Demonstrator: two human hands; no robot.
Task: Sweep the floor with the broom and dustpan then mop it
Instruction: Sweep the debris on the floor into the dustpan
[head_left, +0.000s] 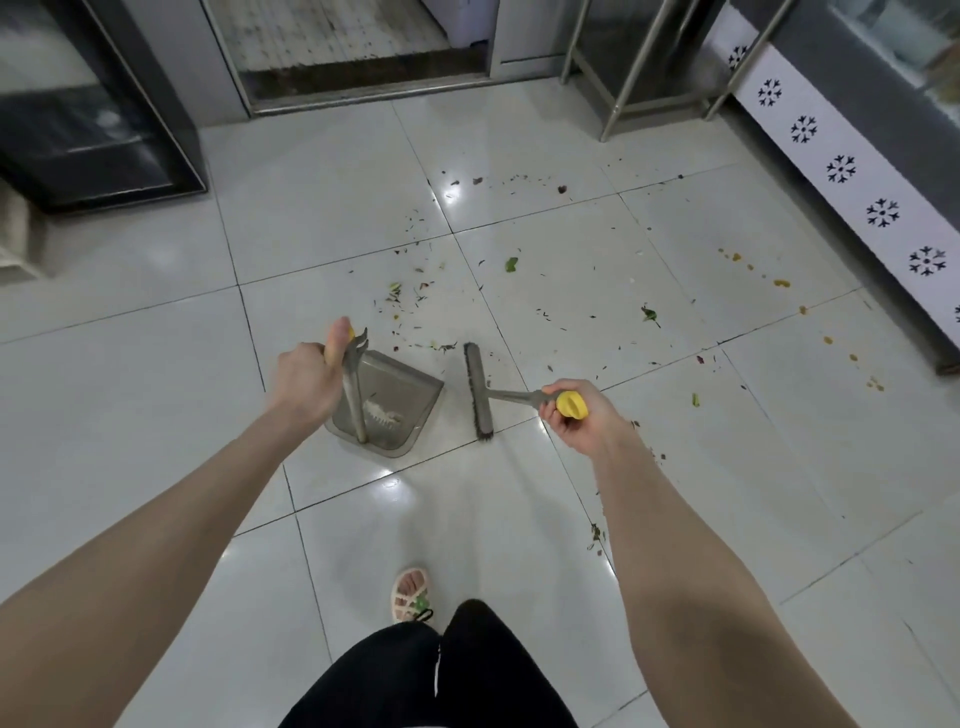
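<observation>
Leaf scraps (511, 265) are lying strewn across the tiled floor (156, 364).
Left hand (306, 379) is gripping the dustpan (405, 379) handle, right hand (576, 415) the broom (478, 395), whose head is sitting just beside the pan.

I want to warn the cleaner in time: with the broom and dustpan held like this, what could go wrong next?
1. The yellow spots far to the right look wet. The broom may smear them over the tiles rather than collect them.
2. Some litter lies nearer to the person than the dustpan. Sweeping only the scatter ahead would probably leave it behind.
</observation>
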